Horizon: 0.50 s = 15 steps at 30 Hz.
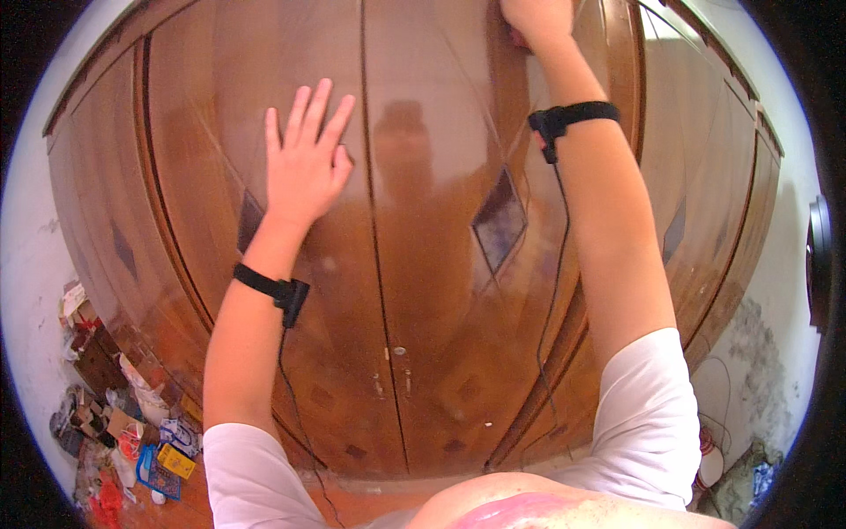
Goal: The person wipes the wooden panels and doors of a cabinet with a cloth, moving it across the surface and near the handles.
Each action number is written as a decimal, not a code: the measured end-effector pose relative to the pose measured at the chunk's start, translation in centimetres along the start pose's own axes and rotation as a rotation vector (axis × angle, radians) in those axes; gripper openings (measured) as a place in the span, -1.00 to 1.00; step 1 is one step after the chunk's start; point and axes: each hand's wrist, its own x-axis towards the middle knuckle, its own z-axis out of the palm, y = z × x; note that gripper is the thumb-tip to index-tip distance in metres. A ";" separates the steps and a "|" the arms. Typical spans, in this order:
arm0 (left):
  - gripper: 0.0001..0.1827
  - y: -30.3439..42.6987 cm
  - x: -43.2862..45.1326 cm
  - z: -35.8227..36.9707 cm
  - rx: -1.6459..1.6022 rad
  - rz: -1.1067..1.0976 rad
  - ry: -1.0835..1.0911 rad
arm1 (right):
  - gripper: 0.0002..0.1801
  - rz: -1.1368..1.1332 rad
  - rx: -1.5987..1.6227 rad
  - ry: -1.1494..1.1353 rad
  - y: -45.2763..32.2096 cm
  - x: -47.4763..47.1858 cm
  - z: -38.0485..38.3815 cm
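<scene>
A large glossy brown wooden wardrobe (423,278) with tall doors and dark diamond-shaped inlays fills the view before me. My left hand (307,155) is spread against or just in front of a left door, fingers apart and pointing up, holding nothing. Raised to the top edge of the picture, my right hand (538,20) is partly cut off; a small reddish patch shows under it, and whether it holds something cannot be told. Each wrist wears a black strap with a small device and a cable. A round lock (399,351) and small handles sit low by the middle seam.
Clutter lies on the floor at lower left: a blue plastic basket (158,473), a yellow box (176,461), bags and a red bundle (107,504). A stained white wall (760,357) stands at right, with a round black object (818,264) by it.
</scene>
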 end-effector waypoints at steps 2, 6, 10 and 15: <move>-0.25 0.5 0.4 0.3 -0.036 0.010 0.016 | -0.48 -0.070 -0.037 0.009 -4.2 1.3 1.3; -0.25 0.5 0.3 0.7 -0.129 0.026 0.052 | -0.53 -0.203 -0.045 -0.003 -14.1 1.9 5.2; -0.24 -0.4 -0.2 0.8 -0.156 0.022 0.051 | -0.51 -0.207 0.126 -0.080 -17.5 1.5 3.9; -0.23 -0.2 0.1 0.8 -0.160 0.032 0.035 | -0.44 -0.448 0.188 -0.128 -9.3 2.1 1.6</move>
